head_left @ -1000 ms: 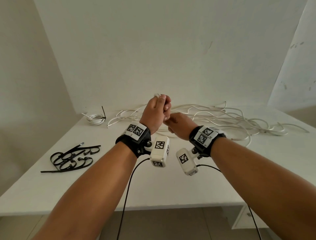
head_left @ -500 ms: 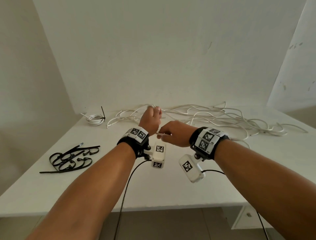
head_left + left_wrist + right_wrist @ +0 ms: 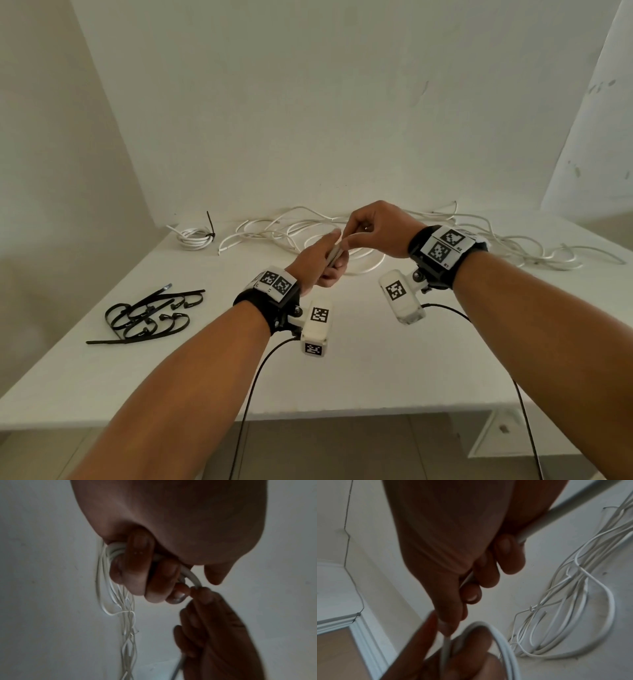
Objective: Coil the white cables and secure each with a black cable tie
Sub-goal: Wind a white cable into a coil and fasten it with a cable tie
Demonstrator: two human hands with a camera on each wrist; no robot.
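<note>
My left hand (image 3: 323, 262) has its fingers (image 3: 139, 563) curled round a small bundle of turns of the white cable (image 3: 337, 253), gripped where the loops gather against the palm. My right hand (image 3: 380, 229) pinches the same cable just beside the left, thumb and fingers (image 3: 510, 555) closed on the running length, which passes out behind the hand toward the bench (image 3: 342, 370).

Judgement on handling: the cable looks light, smooth-jacketed and springy. It should bend easily but want to spring open, so the turns need holding at one gathered point while the free hand feeds slack. That gathered point is also where a tie would best go.

The remaining loose cables (image 3: 496, 240) lie tangled along the far edge of the bench. One finished coil (image 3: 193, 236), tied in black, sits at the far left. The spare black ties (image 3: 147, 317) lie in a heap near the left edge, well apart from my hands.

Against the frame one second ago: both hands were then bunched together with the left held higher; now the right is above and beyond the left, drawing cable across.
</note>
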